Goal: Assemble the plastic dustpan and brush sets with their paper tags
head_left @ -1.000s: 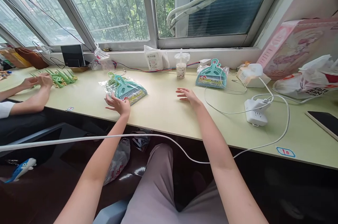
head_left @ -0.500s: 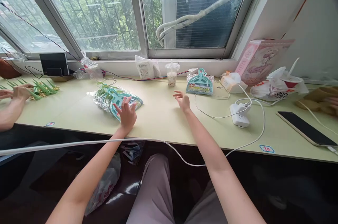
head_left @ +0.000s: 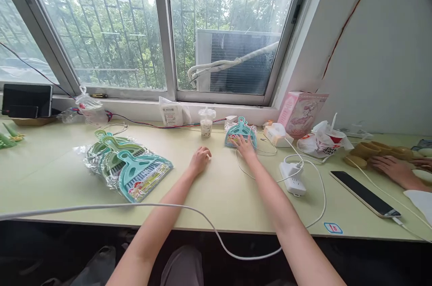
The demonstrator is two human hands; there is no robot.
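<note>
My right hand (head_left: pixel 247 149) reaches to a wrapped teal dustpan-and-brush set (head_left: pixel 240 130) near the window sill. Its fingers are spread over the lower front of the packet; I see no grip around it. My left hand (head_left: pixel 200 160) rests on the table between that set and a pile, its fingers loosely curled and nothing visible in them. To its left lies the pile of similar sets in clear plastic, a teal dustpan set (head_left: pixel 143 178) on top and green ones (head_left: pixel 113 151) behind.
A lidded drink cup (head_left: pixel 206 124) stands beyond my left hand. To the right are a tissue pack (head_left: pixel 278 134), a white power strip (head_left: pixel 292 179) and a phone (head_left: pixel 364 194). A white cable (head_left: pixel 236 256) crosses below my arms. Another person's hand (head_left: pixel 391 170) is at far right.
My left hand has left the pile, moved right and curled its fingers. My right hand has moved onto the separate dustpan set. The view has tilted up and turned right.
</note>
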